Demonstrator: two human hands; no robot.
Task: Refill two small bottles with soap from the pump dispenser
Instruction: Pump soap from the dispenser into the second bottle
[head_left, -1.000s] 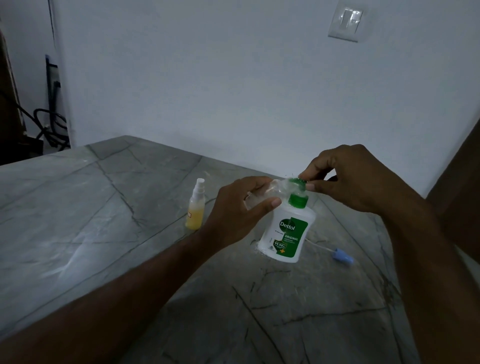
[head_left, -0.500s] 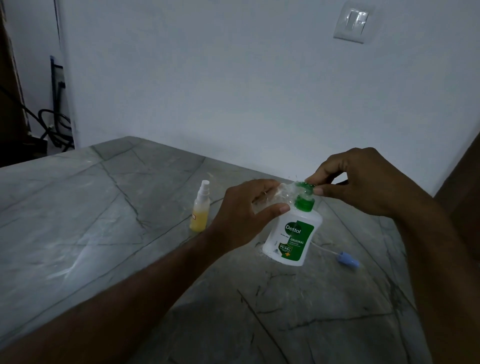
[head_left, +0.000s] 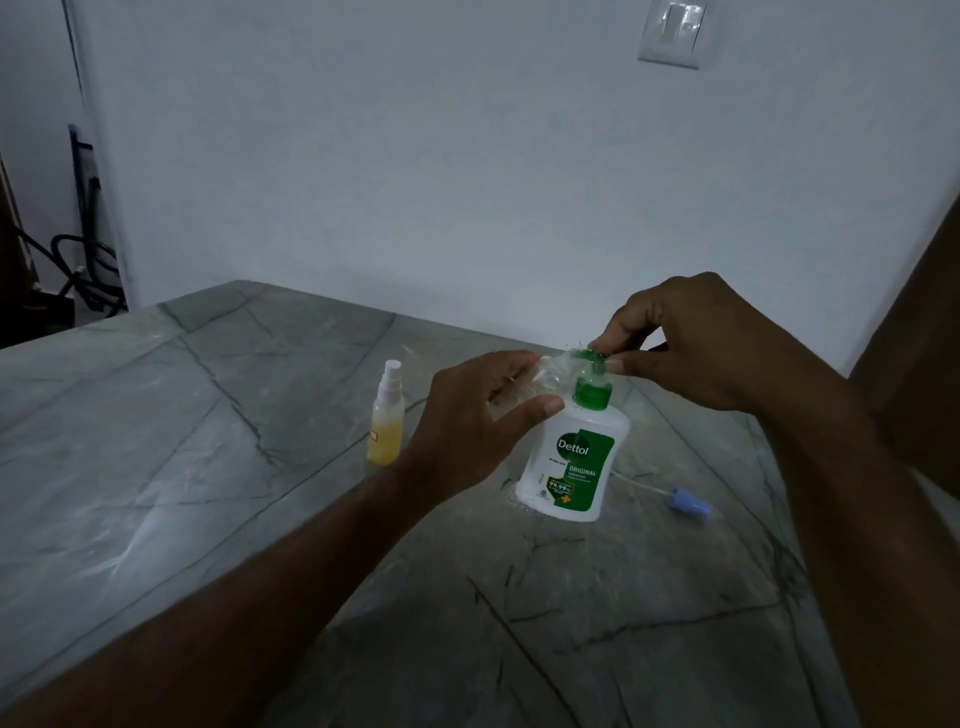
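A white plastic pump dispenser with a green collar and a green "Dettol" label (head_left: 571, 457) stands on the grey marble-patterned table (head_left: 208, 467), near its far right part, leaning slightly to the right. The right hand (head_left: 691, 343) is above and just right of the dispenser, its thumb and forefinger pinched on the green pump head (head_left: 595, 358) at the very top. The left hand (head_left: 478, 415) comes in from the left side and is curled around a small clear plastic bottle (head_left: 545, 379), thumb below and fingers above; the bottle lies sideways with its mouth touching or just beside the pump's nozzle, though the glare on the clear plastic makes the exact contact hard to tell. The two hands sit close together, one on each side of the pump head. A small spray bottle holding yellow liquid, with a white nozzle (head_left: 387, 415), stands upright on the table to the left of the left hand, apart from it. A small blue spray cap with a thin white tube (head_left: 685, 501) lies flat on the table just right of the dispenser's base, below the right forearm.
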